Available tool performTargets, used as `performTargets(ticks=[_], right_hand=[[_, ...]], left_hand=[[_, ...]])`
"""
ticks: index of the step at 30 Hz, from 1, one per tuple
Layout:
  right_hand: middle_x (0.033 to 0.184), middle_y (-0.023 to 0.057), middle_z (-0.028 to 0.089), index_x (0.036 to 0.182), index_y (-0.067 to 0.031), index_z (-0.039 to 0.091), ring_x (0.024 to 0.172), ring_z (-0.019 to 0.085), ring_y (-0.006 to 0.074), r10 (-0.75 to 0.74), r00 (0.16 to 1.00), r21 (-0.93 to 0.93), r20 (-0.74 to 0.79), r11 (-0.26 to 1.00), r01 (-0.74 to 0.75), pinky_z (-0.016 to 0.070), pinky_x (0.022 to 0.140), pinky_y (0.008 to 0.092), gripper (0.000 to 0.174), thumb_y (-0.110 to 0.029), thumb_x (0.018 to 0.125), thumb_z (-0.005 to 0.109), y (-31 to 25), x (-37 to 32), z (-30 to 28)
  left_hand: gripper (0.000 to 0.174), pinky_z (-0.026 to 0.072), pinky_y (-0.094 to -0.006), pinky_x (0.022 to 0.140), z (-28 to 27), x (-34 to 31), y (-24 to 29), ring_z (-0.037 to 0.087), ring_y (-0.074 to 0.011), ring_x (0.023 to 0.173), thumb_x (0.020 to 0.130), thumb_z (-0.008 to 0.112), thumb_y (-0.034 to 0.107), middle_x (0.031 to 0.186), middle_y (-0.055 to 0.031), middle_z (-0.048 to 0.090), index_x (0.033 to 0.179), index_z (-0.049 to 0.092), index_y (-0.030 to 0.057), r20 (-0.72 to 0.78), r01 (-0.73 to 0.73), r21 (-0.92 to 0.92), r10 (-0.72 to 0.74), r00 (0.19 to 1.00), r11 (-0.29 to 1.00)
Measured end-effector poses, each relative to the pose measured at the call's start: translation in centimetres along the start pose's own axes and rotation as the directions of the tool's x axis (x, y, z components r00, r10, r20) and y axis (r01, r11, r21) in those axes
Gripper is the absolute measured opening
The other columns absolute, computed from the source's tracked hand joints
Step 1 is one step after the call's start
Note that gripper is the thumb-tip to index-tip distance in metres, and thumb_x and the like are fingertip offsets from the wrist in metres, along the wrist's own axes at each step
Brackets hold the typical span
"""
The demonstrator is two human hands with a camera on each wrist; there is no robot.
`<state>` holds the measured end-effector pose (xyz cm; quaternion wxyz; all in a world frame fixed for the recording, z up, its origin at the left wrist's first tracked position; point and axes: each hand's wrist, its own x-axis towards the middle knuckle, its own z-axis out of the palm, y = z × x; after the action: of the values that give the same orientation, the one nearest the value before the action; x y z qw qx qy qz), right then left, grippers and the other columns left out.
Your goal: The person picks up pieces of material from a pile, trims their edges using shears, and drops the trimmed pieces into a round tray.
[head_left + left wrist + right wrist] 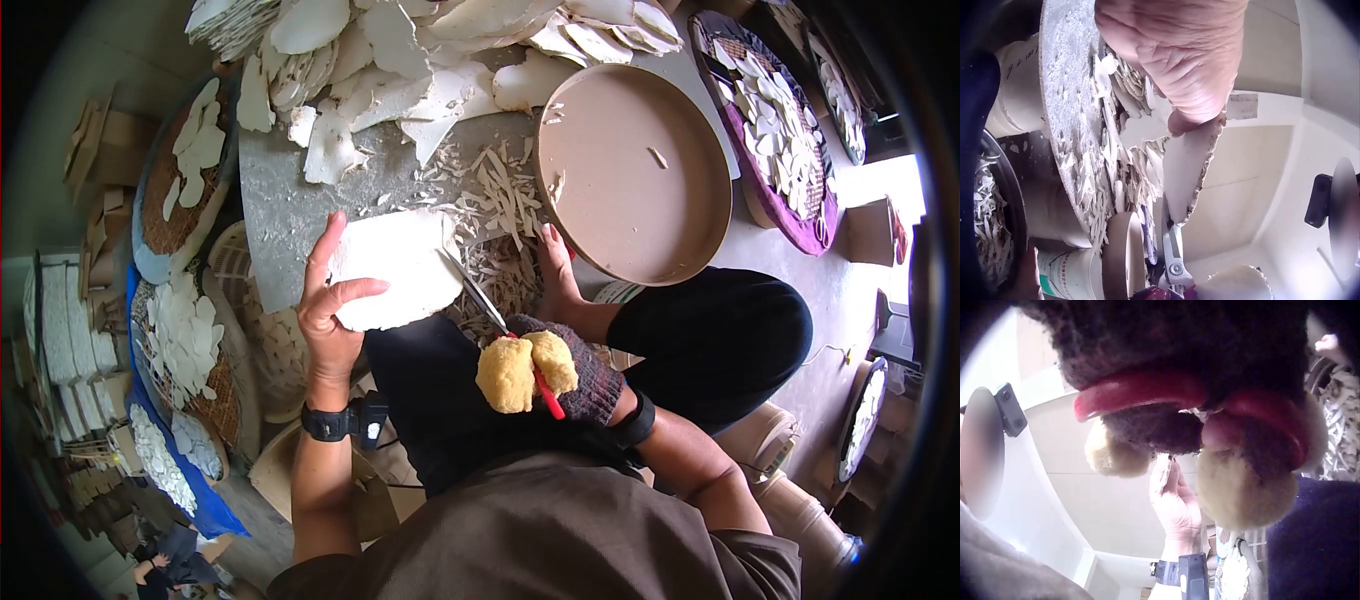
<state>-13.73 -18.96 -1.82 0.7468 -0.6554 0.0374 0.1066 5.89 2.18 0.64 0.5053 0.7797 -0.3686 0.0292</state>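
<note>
My bare left hand (335, 305) pinches a flat white piece (395, 265) at its left side; the left wrist view shows the piece (1188, 165) edge-on below the hand (1179, 56). My right hand (590, 375), in a dark knitted glove, grips red-handled scissors (548, 392) with yellow foam-like padding (505, 375) about the handles. The scissors' blades (475, 292) meet the piece's right edge. In the right wrist view the gloved fingers (1154, 428) pass through the red handles (1141, 394). Whether the blades are parted is hard to tell.
A heap of white pieces (390, 60) lies at the back of the grey table (275, 200), with thin offcuts (505, 195) before it. A round tan tray (635, 180) stands right of them. Baskets of white pieces (185, 330) are at the left; a purple-edged one (775, 215) is at the right.
</note>
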Motion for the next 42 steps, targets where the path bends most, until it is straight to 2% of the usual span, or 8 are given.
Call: performTargets(ticks=[6,10,16,20,22,35,38,42], right_hand=[[0.112,0.0106,0.063,0.118,-0.0013,0.055,0.103,0.061,0.0199,0.017,0.998,0.025,-0.055,1.0,-0.016,0.0475,0.092,0.0325,0.052,-0.021,0.075,0.078,-0.3,-0.1,0.0],[0.12,0.0095,0.059,0.128,-0.003,0.048,0.109,0.058,0.0185,0.05,0.994,0.397,-0.096,0.918,-0.008,0.046,0.096,0.033,0.066,-0.018,0.073,0.08,2.8,0.5,0.4],[0.12,0.0082,0.058,0.123,-0.0052,0.049,0.11,0.058,0.0202,-0.016,0.983,0.167,-0.181,0.985,0.047,0.0458,0.097,0.0334,0.066,-0.017,0.069,0.083,2.6,0.6,0.2],[0.112,0.0078,0.06,0.119,-0.0054,0.052,0.106,0.059,0.0195,0.109,0.979,0.381,-0.173,0.924,-0.036,0.0473,0.093,0.0326,0.056,-0.018,0.073,0.08,3.9,0.3,-0.2],[0.108,0.0075,0.061,0.115,-0.0046,0.053,0.103,0.06,0.0194,-0.017,0.991,-0.187,-0.129,0.982,-0.008,0.0475,0.091,0.0314,0.045,-0.019,0.079,0.075,2.1,0.4,-0.7],[0.104,0.0068,0.061,0.112,-0.0046,0.053,0.099,0.06,0.016,-0.008,0.991,-0.177,-0.136,0.984,-0.017,0.0483,0.087,0.0311,0.045,-0.024,0.078,0.076,1.9,0.8,0.2],[0.09,0.0161,0.063,0.106,-0.0037,0.05,0.088,0.064,0.0348,-0.139,0.971,-0.145,-0.196,0.983,0.112,0.0501,0.074,0.039,0.036,-0.022,0.08,0.067,2.4,0.9,0.7],[0.093,0.0163,0.063,0.107,-0.0034,0.052,0.089,0.064,0.0333,-0.075,0.981,-0.155,-0.179,0.987,0.047,0.05,0.075,0.0377,0.037,-0.021,0.079,0.069,1.1,1.0,0.6]], left_hand=[[0.008,0.0409,-0.0367,0.102,0.9,-0.4,0.4,0.05,-0.0273,0.124,0.076,0.073,0.009,0.134,-0.0152,0.052,0.084,0.071,0.0106,-0.106,-0.034,-0.035,0.03,0.994,0.999],[0.015,0.0463,-0.0272,0.086,2.3,-1.7,1.1,0.058,-0.0127,0.096,0.087,0.063,0.005,0.104,-0.0049,0.062,0.102,0.061,0.0003,-0.058,0.39,-0.269,-0.419,0.906,0.881],[0.033,0.0535,-0.0282,0.06,3.7,-1.0,2.5,0.066,-0.0189,0.079,0.091,0.06,0.014,0.102,-0.0113,0.063,0.119,0.049,0.0006,0.244,0.612,-0.729,-0.72,0.65,0.305],[0.043,0.0546,-0.0283,0.058,3.6,-0.5,2.0,0.068,-0.023,0.077,0.09,0.059,0.01,0.106,-0.0144,0.062,0.127,0.039,0.0025,0.116,0.578,-0.673,-0.706,0.698,0.461],[0.041,0.053,-0.0268,0.058,3.5,0.1,2.5,0.067,-0.0229,0.076,0.09,0.059,0.009,0.104,-0.0144,0.063,0.126,0.04,0.0036,0.085,0.577,-0.63,-0.693,0.716,0.519],[0.047,0.0559,-0.0274,0.057,4.2,-1.0,3.5,0.068,-0.0231,0.073,0.088,0.059,0.007,0.106,-0.0157,0.062,0.129,0.036,0.0,0.143,0.602,-0.563,-0.65,0.746,0.566],[0.048,0.0576,-0.0273,0.056,4.1,-0.7,3.2,0.068,-0.0245,0.073,0.088,0.058,0.004,0.107,-0.0182,0.06,0.128,0.033,-0.0025,0.157,0.603,-0.568,-0.645,0.748,0.561],[0.047,0.0563,-0.0267,0.056,4.0,-1.0,2.9,0.068,-0.0225,0.073,0.088,0.059,0.008,0.106,-0.0157,0.062,0.129,0.036,-0.0002,0.144,0.606,-0.549,-0.649,0.747,0.576]])
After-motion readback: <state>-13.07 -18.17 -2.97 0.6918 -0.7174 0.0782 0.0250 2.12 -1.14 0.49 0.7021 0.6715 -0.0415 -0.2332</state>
